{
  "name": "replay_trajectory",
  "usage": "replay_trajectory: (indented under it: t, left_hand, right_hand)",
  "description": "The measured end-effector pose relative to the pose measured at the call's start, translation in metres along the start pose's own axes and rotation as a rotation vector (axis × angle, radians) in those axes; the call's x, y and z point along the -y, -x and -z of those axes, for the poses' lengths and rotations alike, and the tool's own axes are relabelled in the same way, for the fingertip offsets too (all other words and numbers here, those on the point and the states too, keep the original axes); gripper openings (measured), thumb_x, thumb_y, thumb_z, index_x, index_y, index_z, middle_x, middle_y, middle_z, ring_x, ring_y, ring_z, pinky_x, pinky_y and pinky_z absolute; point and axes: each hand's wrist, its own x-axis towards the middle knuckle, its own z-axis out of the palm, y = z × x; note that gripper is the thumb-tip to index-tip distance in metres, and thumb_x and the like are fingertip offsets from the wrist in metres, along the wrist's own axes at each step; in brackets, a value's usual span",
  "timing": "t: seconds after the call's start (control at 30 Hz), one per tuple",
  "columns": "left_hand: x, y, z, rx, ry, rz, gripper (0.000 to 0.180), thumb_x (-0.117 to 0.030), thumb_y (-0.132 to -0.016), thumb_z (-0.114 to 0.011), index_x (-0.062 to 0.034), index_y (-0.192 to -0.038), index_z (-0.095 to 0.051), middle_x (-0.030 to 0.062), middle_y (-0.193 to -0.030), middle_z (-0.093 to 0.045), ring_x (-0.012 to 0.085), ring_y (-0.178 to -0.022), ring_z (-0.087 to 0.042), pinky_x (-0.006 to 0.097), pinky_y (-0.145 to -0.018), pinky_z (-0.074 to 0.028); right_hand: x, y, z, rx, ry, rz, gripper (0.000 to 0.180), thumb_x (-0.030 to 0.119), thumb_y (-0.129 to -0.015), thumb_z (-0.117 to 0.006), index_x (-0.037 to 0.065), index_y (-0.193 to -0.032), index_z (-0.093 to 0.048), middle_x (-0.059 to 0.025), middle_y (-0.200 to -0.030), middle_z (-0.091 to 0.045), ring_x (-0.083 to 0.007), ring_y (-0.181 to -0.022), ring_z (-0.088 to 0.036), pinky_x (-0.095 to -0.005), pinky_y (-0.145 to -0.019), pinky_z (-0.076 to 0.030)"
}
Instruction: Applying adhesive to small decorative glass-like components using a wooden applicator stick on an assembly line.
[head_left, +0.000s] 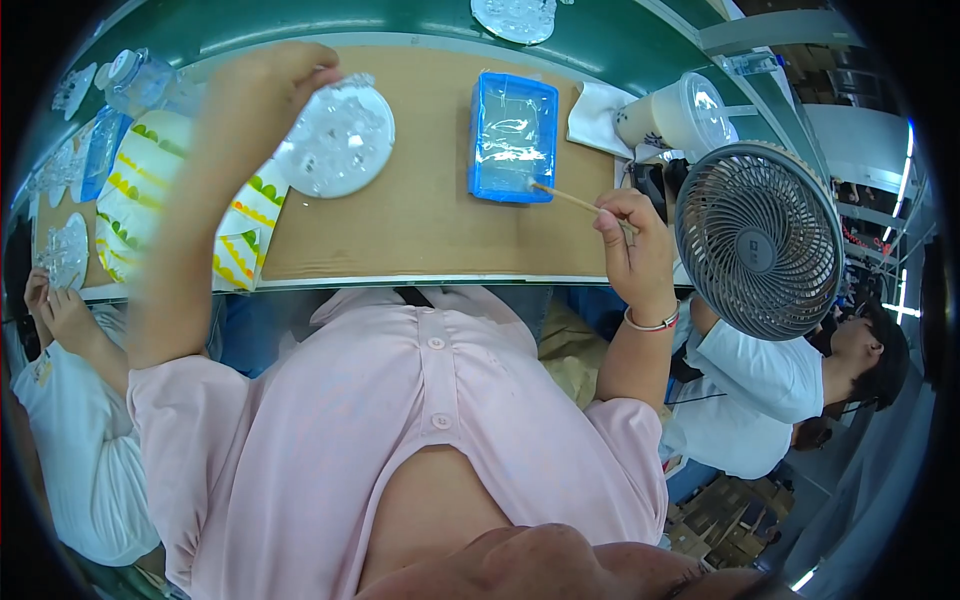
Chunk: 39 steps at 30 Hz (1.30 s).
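Observation:
My left hand (pixel 262 92) holds a round clear plastic disc (pixel 340 140) by its upper edge, lifted over the brown table top (pixel 420 225). My right hand (pixel 632 235) grips a thin wooden stick (pixel 565 196). The stick's tip rests at the near right corner of a blue rectangular tray (pixel 512 138) lined with shiny clear film. The tray lies flat on the brown surface, to the right of the disc.
A grey desk fan (pixel 758 240) stands right of my right hand. A lidded translucent cup (pixel 678 116) and a white cloth (pixel 595 115) sit behind it. Striped yellow-green packets (pixel 135 190) lie at the left. Co-workers sit on both sides; a green conveyor (pixel 400 25) runs beyond.

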Motion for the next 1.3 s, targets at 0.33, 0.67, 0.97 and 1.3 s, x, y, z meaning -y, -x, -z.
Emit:
replay_trajectory:
  t: [0.33, 0.67, 0.97, 1.3]
  left_hand:
    - [-0.009, 0.027, -0.026, -0.088, 0.282, 0.172, 0.027, -0.023, -0.083, -0.068, -0.0045, -0.103, -0.065, 0.0143, -0.099, -0.066, 0.0268, -0.093, -0.064, 0.033, -0.078, -0.050]
    - [-0.009, 0.063, -0.028, 0.066, 0.425, 0.435, 0.020, -0.019, -0.083, -0.069, -0.0060, -0.098, -0.067, 0.0118, -0.081, -0.069, 0.0246, -0.067, -0.066, 0.030, -0.062, -0.051]
    - [-0.008, 0.071, -0.036, 0.064, 0.556, 0.482, 0.022, -0.019, -0.083, -0.069, -0.0064, -0.101, -0.068, 0.0098, -0.081, -0.069, 0.0204, -0.066, -0.066, 0.028, -0.062, -0.052]
    - [-0.021, 0.070, -0.042, 0.065, 0.558, 0.349, 0.021, -0.015, -0.083, -0.068, -0.0061, -0.103, -0.068, 0.0096, -0.085, -0.069, 0.0189, -0.074, -0.067, 0.026, -0.067, -0.051]
  right_hand:
    - [-0.004, 0.001, -0.005, -0.107, 0.023, 0.014, 0.008, 0.010, -0.091, -0.057, 0.002, -0.090, -0.055, -0.0090, -0.080, -0.062, -0.0143, -0.063, -0.059, -0.0245, -0.062, -0.046]
    - [0.003, 0.006, -0.015, -0.233, 0.069, 0.020, 0.009, 0.008, -0.091, -0.059, 0.001, -0.087, -0.056, -0.0079, -0.076, -0.064, -0.0096, -0.061, -0.059, -0.0211, -0.058, -0.045]
    - [0.035, 0.037, -0.041, -0.534, -0.377, 0.041, 0.011, 0.008, -0.093, -0.053, 0.000, -0.091, -0.045, -0.0180, -0.079, -0.063, -0.0167, -0.058, -0.061, -0.0230, -0.056, -0.047]
    - [0.052, 0.042, -0.091, -0.309, -0.346, -0.003, 0.010, 0.007, -0.093, -0.053, 0.000, -0.087, -0.049, -0.0151, -0.079, -0.065, -0.0161, -0.059, -0.062, -0.0238, -0.055, -0.048]
